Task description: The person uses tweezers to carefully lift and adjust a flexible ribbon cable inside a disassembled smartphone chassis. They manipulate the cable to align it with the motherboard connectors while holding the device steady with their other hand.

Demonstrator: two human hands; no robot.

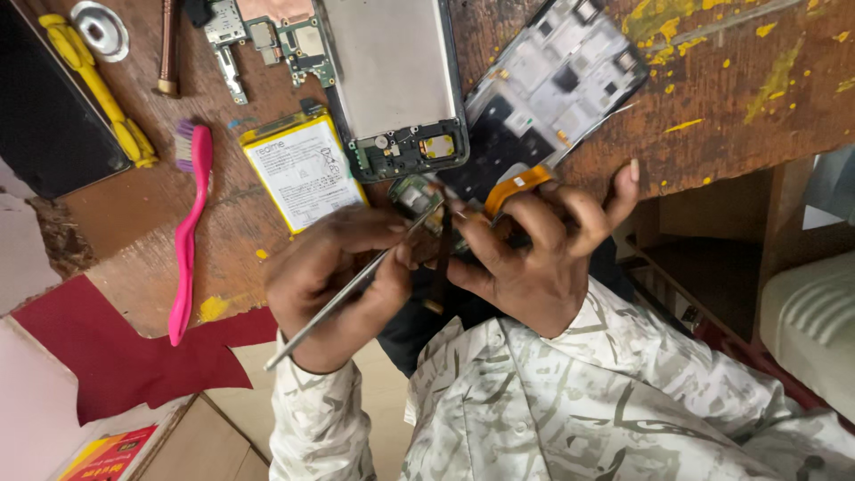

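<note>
The left hand [334,267] pinches metal tweezers [356,289]; the right hand [525,258] grips a small circuit board [417,194], fingers curled; the open phone frame [396,80] holds boards.

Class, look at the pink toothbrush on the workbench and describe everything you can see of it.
The pink toothbrush looks like glossy plastic, with a long, slightly curved handle. It lies flat on the worn wooden table, bristled head away from the person, handle end overhanging the table's near edge. Its pale bristles face sideways to the left. Neither hand touches it; a white phone battery lies beside it.
</note>
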